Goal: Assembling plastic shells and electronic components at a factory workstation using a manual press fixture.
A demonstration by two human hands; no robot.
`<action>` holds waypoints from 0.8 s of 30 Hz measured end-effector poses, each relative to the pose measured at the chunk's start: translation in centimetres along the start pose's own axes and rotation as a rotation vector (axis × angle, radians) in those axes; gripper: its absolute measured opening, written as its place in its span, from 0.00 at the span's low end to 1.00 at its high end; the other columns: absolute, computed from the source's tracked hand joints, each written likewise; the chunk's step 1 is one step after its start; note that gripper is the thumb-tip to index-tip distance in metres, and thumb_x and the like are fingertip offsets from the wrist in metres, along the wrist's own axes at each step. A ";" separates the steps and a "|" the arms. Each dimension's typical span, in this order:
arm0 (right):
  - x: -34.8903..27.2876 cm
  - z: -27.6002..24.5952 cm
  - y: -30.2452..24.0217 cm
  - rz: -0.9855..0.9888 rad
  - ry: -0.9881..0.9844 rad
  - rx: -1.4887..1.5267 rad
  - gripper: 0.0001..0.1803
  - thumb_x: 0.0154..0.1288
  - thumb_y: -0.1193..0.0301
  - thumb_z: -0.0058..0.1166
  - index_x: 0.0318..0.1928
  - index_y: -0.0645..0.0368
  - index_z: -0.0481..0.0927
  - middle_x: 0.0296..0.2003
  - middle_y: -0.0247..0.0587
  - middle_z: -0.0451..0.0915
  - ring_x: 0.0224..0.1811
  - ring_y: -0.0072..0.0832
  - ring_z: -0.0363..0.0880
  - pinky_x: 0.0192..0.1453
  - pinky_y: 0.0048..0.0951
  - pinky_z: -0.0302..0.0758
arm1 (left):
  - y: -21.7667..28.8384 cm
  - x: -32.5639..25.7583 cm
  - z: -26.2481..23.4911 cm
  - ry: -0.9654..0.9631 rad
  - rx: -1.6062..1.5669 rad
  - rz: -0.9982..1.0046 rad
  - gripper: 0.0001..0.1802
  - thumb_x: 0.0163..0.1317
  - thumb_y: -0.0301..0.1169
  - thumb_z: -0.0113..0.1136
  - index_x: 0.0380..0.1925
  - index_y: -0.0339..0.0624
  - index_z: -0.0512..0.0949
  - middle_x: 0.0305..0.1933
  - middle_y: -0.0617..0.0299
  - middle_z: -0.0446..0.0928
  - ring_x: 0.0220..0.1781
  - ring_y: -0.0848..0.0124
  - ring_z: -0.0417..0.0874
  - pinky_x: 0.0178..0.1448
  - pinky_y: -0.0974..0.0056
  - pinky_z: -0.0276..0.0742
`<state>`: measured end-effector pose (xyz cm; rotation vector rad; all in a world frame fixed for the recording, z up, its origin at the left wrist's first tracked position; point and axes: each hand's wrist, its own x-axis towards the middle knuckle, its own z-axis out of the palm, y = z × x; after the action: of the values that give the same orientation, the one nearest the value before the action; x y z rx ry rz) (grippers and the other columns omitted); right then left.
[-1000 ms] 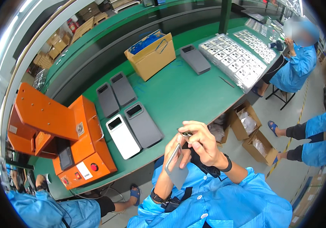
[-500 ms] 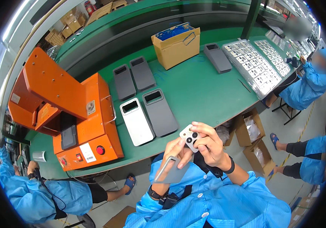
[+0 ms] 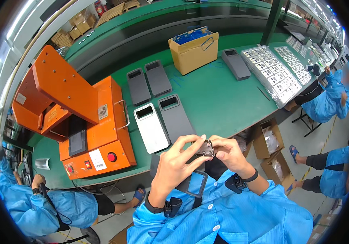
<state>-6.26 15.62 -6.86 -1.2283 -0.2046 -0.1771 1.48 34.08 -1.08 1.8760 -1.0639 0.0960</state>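
From afar I'm pinching the lens plate (image 3: pixel 205 149) with left hand (image 3: pixel 176 163) and right hand (image 3: pixel 232 155) fingers, just off the desk's (image 3: pixel 219 110) near edge, left also clamping the grey cover (image 3: pixel 183 186): both in hand, cover window unfilled, not yet joined

The small plate (image 3: pixel 205 149), dark-faced with round holes, is held at a tilt between the left hand (image 3: pixel 178 162) and right hand (image 3: pixel 230 155), near the worktop's (image 3: pixel 219 103) front edge. The grey cover (image 3: pixel 182 185), its end window open, slants beneath the left hand.
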 end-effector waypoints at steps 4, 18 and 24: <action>0.0 -0.5 0.4 0.105 -0.075 0.177 0.22 0.66 0.59 0.61 0.50 0.65 0.81 0.44 0.39 0.77 0.44 0.25 0.78 0.49 0.26 0.77 | 0.6 0.3 0.0 -0.052 0.098 0.044 0.24 0.50 0.34 0.72 0.50 0.45 0.82 0.46 0.62 0.79 0.33 0.67 0.84 0.31 0.64 0.82; -1.3 -3.5 -0.3 0.083 0.008 0.343 0.27 0.51 0.63 0.73 0.49 0.65 0.81 0.44 0.36 0.77 0.46 0.23 0.76 0.49 0.25 0.74 | -0.5 -7.3 4.8 0.370 -0.664 -0.668 0.15 0.75 0.38 0.48 0.41 0.34 0.72 0.30 0.58 0.76 0.10 0.82 0.64 0.13 0.77 0.56; -1.9 -4.8 0.5 0.184 0.083 0.298 0.24 0.57 0.70 0.67 0.52 0.65 0.78 0.47 0.36 0.79 0.45 0.20 0.77 0.52 0.25 0.76 | -3.5 -9.6 8.9 0.075 -0.908 -1.086 0.18 0.75 0.43 0.46 0.41 0.39 0.75 0.30 0.65 0.75 0.14 0.83 0.63 0.17 0.75 0.57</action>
<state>-7.69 11.30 -9.34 -0.9348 -0.0423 -0.0358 -5.14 33.93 -12.89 1.3310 0.1153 -0.7981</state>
